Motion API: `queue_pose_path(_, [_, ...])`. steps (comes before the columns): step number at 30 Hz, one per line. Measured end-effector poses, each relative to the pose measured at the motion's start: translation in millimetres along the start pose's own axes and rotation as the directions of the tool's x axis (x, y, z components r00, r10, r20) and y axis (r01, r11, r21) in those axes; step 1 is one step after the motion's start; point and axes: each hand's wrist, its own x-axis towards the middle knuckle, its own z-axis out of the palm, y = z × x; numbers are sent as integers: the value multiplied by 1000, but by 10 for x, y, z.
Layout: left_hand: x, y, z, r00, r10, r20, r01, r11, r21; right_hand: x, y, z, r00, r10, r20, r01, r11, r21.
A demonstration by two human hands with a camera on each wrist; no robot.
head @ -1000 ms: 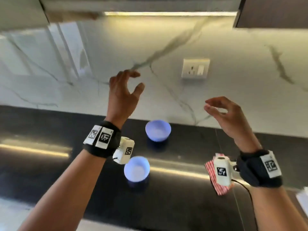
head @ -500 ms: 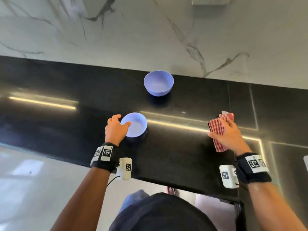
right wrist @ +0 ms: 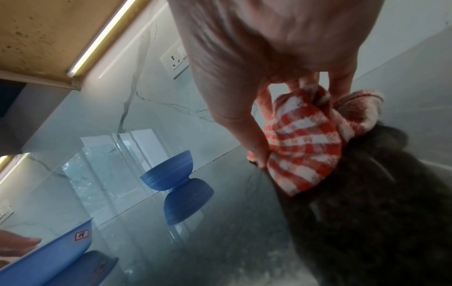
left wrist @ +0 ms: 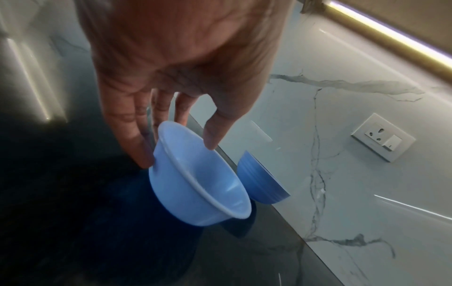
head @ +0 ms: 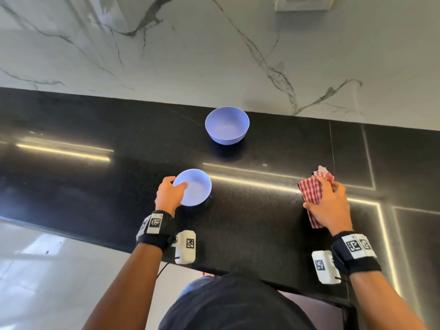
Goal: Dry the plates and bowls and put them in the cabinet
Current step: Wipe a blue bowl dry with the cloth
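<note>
Two light blue bowls are on the black counter (head: 273, 210). My left hand (head: 169, 194) grips the near bowl (head: 196, 188) by its left rim, thumb inside and fingers outside, and tilts it; the left wrist view shows this bowl (left wrist: 195, 185) tipped off its base. The far bowl (head: 227, 126) stands upright by the marble wall, also visible as the far bowl (right wrist: 168, 174) in the right wrist view. My right hand (head: 329, 203) grips a bunched red-and-white checked cloth (head: 312, 191) lying on the counter, cloth (right wrist: 303, 141) gathered between thumb and fingers.
A marble backsplash (head: 166, 55) rises behind the counter with a wall socket (head: 304, 2) at the top right. The counter's front edge runs just below my wrists, with pale floor (head: 47, 270) beyond. A lit cabinet underside (right wrist: 44, 32) hangs overhead.
Both hands came down from raised, open poses. The left hand took hold of the near bowl's rim and tilted it; the right hand closed on the checked cloth. The view tipped downward.
</note>
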Motion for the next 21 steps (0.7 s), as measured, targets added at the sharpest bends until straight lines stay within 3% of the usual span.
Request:
queue_pose_path(5, [132,192,88,991,12,130,-12,1000,-3,-49,-210,7,999,-6,-32,11,990,139])
queue_pose_path(9, [218,340,184,971,41,236,-50,998,33,-80,-437,12,1000,1,23,-7,972,235])
queue_pose_path(14, [411,600,240,945,227,234,-281,931,234,-134,-676,44,998,-20,61,-1,946,323])
queue_pose_path(18, [510,951,304,890,367,271,-430,873,231,-112,-752,52,980,75,182,-128,945,302])
queue_pose_path(21, [555,1234,377,903,308,299,-358,925,128,-104,-701,31,966,132,223,-197,933,300])
